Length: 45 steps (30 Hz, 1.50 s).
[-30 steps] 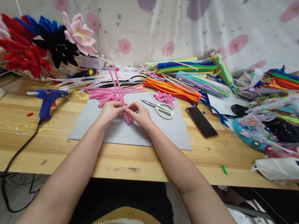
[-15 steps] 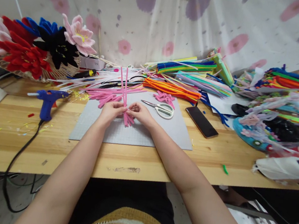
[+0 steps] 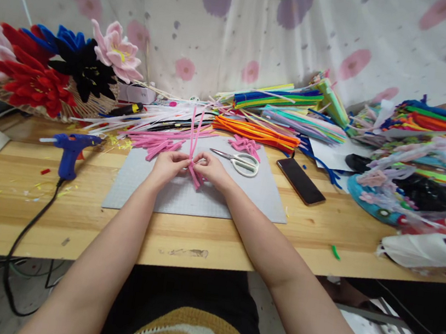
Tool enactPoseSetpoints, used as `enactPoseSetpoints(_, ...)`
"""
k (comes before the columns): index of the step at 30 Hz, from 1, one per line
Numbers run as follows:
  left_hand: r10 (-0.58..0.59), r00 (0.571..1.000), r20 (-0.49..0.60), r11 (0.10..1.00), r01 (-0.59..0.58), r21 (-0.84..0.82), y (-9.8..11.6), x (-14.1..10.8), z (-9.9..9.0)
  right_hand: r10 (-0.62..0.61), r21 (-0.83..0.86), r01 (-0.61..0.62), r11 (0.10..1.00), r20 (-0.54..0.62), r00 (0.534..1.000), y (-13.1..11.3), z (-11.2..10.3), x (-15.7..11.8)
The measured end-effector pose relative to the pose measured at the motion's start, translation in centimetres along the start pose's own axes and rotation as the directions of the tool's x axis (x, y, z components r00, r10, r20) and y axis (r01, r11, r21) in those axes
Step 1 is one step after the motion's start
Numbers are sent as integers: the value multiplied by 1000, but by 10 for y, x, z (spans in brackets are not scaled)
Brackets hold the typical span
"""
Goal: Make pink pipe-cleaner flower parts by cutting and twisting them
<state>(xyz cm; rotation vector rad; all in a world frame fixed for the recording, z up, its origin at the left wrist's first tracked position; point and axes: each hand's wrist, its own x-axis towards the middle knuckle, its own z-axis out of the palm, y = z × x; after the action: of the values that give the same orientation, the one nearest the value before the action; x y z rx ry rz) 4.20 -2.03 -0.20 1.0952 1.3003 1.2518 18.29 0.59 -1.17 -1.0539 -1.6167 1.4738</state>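
Over the grey mat (image 3: 177, 199), my left hand (image 3: 168, 167) and my right hand (image 3: 211, 171) meet at a small bundle of pink pipe cleaners (image 3: 195, 179). Fingers of both hands are closed on the bundle at its middle. Two long pink strands stand up from between the fingertips, and short ends fan out below. Scissors (image 3: 244, 164) with pale handles lie on the mat right of my right hand. Pink pipe cleaners (image 3: 160, 141) lie beyond my left hand, and a small pink pile (image 3: 244, 146) sits behind the scissors.
A blue glue gun (image 3: 70, 154) with a black cord lies at the left. Beyond it stand fuzzy flowers (image 3: 39, 86). A phone (image 3: 300, 182) lies right of the mat. Orange pipe cleaners (image 3: 256, 133) and other coloured bundles line the back. A white spool (image 3: 422, 250) is at the right.
The upright pink strands have shifted right and leaned over, and the short lower ends have swung slightly to the right. Both hands keep their grip and have barely moved.
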Motion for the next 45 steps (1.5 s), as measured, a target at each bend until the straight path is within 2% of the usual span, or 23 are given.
enactPoseSetpoints(3,26,1000,-8,998,-25,55,0,0,0,-99,-101,91,991,-80,992,4,-1,5)
enactPoseSetpoints(6,8,1000,-9,999,-7,36,-1,0,2,-149,-132,138,982,-73,986,7,-1,8)
enactPoseSetpoints(12,-69,996,-59,989,61,-132,-4,2,1,-46,-128,40,991,-48,998,3,-1,3)
enactPoseSetpoints(16,-58,998,29,990,62,-130,-1,0,-3,-14,-112,18,994,35,999,-4,-5,-1)
enactPoseSetpoints(21,-44,989,142,999,45,-2,-1,0,-8,19,-51,-12,999,141,990,-12,-17,-5)
enactPoseSetpoints(25,-43,986,162,996,29,83,-1,0,-7,-6,-56,17,998,189,982,-10,-24,-4)
enactPoseSetpoints(28,-52,991,122,999,49,24,0,-2,-4,-25,-13,29,1000,214,976,-6,-26,-2)
enactPoseSetpoints(31,-107,990,87,987,117,-114,3,-4,2,-12,-15,15,1000,219,976,-5,-23,-3)
enactPoseSetpoints(35,-187,982,5,954,183,-237,7,-7,11,-4,-44,18,999,301,954,-8,-21,-4)
enactPoseSetpoints(37,-188,982,-12,954,180,-241,8,-8,13,-25,-49,37,998,229,973,-8,-22,-3)
enactPoseSetpoints(40,-107,994,33,975,112,-193,8,-11,15,-85,-23,86,996,20,996,-5,-27,0)
enactPoseSetpoints(42,-86,993,86,984,99,-150,7,-12,17,-89,32,89,996,4,996,-3,-28,2)
enactPoseSetpoints(45,-156,973,169,977,178,-120,7,-14,18,-59,137,53,989,39,998,-2,-27,2)
